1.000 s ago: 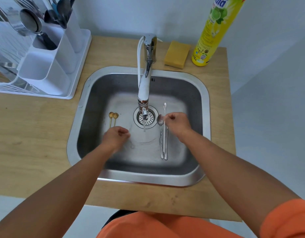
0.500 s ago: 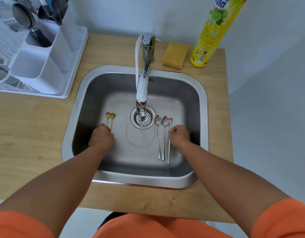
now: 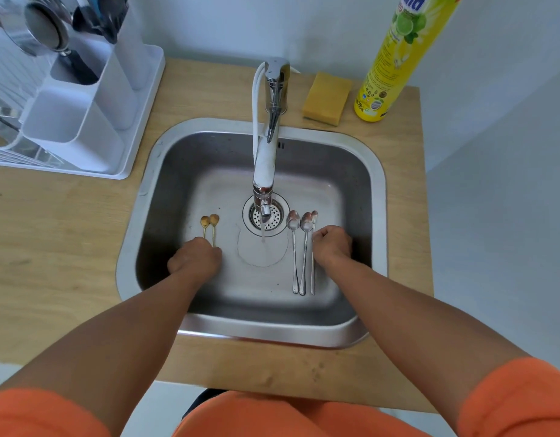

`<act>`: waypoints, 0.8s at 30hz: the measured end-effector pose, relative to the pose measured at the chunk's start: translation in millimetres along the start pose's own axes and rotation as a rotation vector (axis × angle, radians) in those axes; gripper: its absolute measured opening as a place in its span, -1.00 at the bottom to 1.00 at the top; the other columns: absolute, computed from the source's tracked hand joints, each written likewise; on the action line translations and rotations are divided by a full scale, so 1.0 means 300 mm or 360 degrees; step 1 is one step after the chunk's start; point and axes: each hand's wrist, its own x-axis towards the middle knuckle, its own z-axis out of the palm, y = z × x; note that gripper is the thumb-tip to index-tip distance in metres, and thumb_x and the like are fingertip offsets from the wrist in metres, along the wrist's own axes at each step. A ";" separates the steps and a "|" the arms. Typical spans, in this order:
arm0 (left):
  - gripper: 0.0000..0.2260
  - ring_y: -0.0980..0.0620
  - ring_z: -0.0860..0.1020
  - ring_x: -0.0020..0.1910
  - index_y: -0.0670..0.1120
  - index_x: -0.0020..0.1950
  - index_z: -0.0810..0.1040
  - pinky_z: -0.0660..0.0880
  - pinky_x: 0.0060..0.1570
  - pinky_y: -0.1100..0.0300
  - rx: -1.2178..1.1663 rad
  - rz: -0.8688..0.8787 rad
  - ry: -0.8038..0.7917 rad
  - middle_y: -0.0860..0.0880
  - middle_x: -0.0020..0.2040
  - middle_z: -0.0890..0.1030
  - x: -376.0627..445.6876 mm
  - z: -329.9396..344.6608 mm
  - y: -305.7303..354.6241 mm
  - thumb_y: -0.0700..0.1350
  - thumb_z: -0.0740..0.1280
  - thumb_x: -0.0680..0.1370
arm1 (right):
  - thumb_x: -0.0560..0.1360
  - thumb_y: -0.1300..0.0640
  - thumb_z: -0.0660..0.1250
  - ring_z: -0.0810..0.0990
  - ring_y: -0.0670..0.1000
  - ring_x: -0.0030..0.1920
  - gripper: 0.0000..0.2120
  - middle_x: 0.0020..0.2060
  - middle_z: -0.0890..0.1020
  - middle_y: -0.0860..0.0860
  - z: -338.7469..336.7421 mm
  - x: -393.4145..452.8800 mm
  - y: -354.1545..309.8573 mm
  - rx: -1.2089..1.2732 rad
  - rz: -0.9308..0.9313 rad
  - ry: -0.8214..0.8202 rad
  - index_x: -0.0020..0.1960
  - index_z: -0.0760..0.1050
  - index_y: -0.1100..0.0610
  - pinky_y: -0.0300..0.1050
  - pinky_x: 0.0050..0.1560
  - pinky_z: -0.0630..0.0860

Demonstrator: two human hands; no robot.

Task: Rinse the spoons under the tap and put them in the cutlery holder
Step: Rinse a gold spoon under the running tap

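Observation:
Two small gold spoons (image 3: 209, 223) lie on the floor of the steel sink (image 3: 378, 197), left of the drain. My left hand (image 3: 195, 259) is curled over the ends of their handles. Three long silver spoons (image 3: 299, 247) lie side by side right of the drain. My right hand (image 3: 333, 244) has its fingers closed on the handle of the rightmost one. A thin stream of water runs from the tap (image 3: 266, 165) between my hands. The white cutlery holder (image 3: 83, 105) stands at the back left with dark utensils in its rear compartments.
A dish rack (image 3: 4, 127) adjoins the cutlery holder at the far left. A yellow sponge (image 3: 327, 99) and a tall yellow dish-soap bottle (image 3: 395, 58) stand behind the sink on the right. The wooden counter (image 3: 58, 247) surrounds the sink.
My right hand has laid a third silver spoon down beside the other two and stays on its handle. My left hand has shifted left onto the gold spoons' handles.

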 end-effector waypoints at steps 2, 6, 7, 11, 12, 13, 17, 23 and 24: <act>-0.77 -0.05 0.52 -0.28 -0.06 -0.16 0.52 0.34 -0.32 0.14 -0.0032 0.0023 -0.0011 -0.06 -0.22 0.55 -0.013 0.003 0.010 0.04 0.20 0.57 | 0.62 0.19 0.30 0.68 0.14 -0.04 -0.83 0.04 0.72 0.14 0.002 -0.005 -0.002 -0.0009 -0.0011 0.0003 -0.07 0.65 0.11 -0.17 -0.12 0.50; -0.74 -0.07 0.53 -0.25 -0.07 -0.17 0.52 0.36 -0.30 0.13 -0.0143 0.0115 -0.0082 -0.08 -0.20 0.57 -0.030 0.006 0.028 0.05 0.18 0.56 | 0.61 0.17 0.30 0.65 0.12 -0.06 -0.85 0.03 0.72 0.12 -0.002 -0.022 0.004 -0.0045 -0.0041 0.0017 -0.09 0.62 0.09 -0.17 -0.11 0.49; -0.72 -0.09 0.55 -0.23 -0.09 -0.15 0.56 0.39 -0.28 0.12 -0.0202 0.0153 -0.0109 -0.10 -0.18 0.61 -0.033 0.008 0.032 0.04 0.17 0.56 | 0.60 0.16 0.31 0.66 0.13 -0.04 -0.85 0.02 0.72 0.11 -0.003 -0.028 0.008 -0.0064 -0.0056 0.0023 -0.08 0.63 0.10 -0.17 -0.10 0.51; -0.67 -0.12 0.60 -0.22 -0.11 -0.24 0.60 0.52 -0.18 0.05 -0.0517 0.0262 -0.0142 -0.10 -0.25 0.65 -0.058 0.028 0.054 0.00 0.20 0.61 | 0.58 0.04 0.35 0.67 0.10 0.05 -0.86 0.04 0.72 0.01 0.000 -0.073 0.004 -0.0128 -0.0205 0.0012 0.06 0.65 0.04 -0.07 0.05 0.62; -0.67 -0.11 0.60 -0.23 -0.12 -0.26 0.59 0.54 -0.16 0.03 -0.0592 0.0279 -0.0145 -0.08 -0.27 0.65 -0.065 0.035 0.063 -0.01 0.21 0.62 | 0.58 0.00 0.36 0.67 0.09 0.07 -0.84 0.05 0.72 -0.02 0.004 -0.089 -0.003 -0.0162 -0.0257 0.0011 0.10 0.65 0.01 -0.04 0.08 0.62; -0.66 -0.10 0.59 -0.25 -0.12 -0.29 0.57 0.53 -0.18 0.04 -0.0653 0.0297 -0.0150 -0.07 -0.29 0.64 -0.073 0.043 0.072 -0.01 0.22 0.62 | 0.58 -0.04 0.36 0.67 0.08 0.09 -0.81 0.07 0.72 -0.05 0.009 -0.105 -0.011 -0.0193 -0.0296 0.0015 0.13 0.64 -0.01 -0.01 0.10 0.62; -0.70 -0.06 0.46 -0.34 -0.07 -0.30 0.50 0.36 -0.29 0.10 -0.0798 0.0364 -0.0198 -0.07 -0.35 0.53 -0.113 0.060 0.117 -0.03 0.23 0.61 | 0.57 -0.11 0.34 0.66 0.04 0.06 -0.85 0.04 0.71 -0.11 0.040 -0.158 -0.056 -0.0169 -0.0354 -0.0055 0.05 0.61 -0.07 -0.06 0.05 0.58; -0.63 0.02 0.35 -0.46 -0.05 -0.39 0.40 0.29 -0.34 0.14 -0.0906 0.0499 -0.0243 0.00 -0.48 0.41 -0.186 0.060 0.174 -0.07 0.23 0.63 | 0.59 -0.03 0.38 0.69 0.05 -0.06 -0.76 -0.16 0.75 -0.02 0.084 -0.194 -0.131 0.0101 -0.0446 -0.0485 -0.11 0.71 0.09 -0.03 0.00 0.59; -0.63 0.02 0.35 -0.47 -0.05 -0.39 0.41 0.29 -0.36 0.16 -0.0899 0.0510 -0.0246 0.02 -0.49 0.41 -0.196 0.061 0.180 -0.08 0.22 0.63 | 0.59 -0.03 0.39 0.69 0.05 -0.10 -0.75 -0.21 0.74 -0.02 0.092 -0.196 -0.135 0.0162 -0.0414 -0.0523 -0.15 0.70 0.10 -0.04 -0.03 0.59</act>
